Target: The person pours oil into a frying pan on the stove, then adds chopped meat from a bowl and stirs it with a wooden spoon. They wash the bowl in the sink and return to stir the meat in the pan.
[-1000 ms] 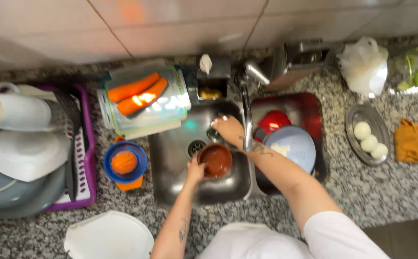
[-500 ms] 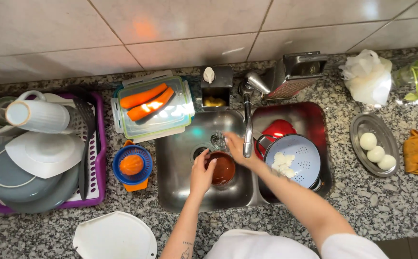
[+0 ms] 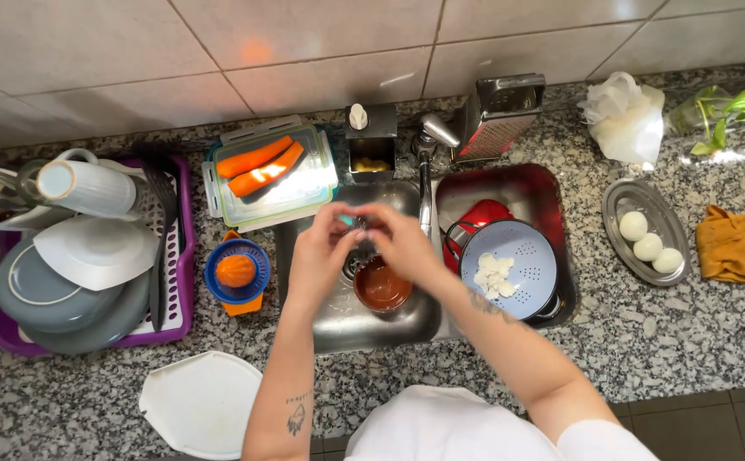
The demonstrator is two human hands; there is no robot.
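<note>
Both hands are now lifting off the brown bowl [image 3: 382,287] and meeting above the sink [image 3: 338,329] under the tap [image 3: 424,183]: left hand [image 3: 325,252] and right hand [image 3: 400,242] are pinching something small and bluish; the grip is blurred. The bowl is sitting free below, with a blue colander [image 3: 509,266] to its right.

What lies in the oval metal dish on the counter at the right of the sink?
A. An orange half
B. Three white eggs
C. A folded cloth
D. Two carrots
B: the oval metal dish holds three white eggs in a row; the orange cloth lies beside it on the counter.
</note>
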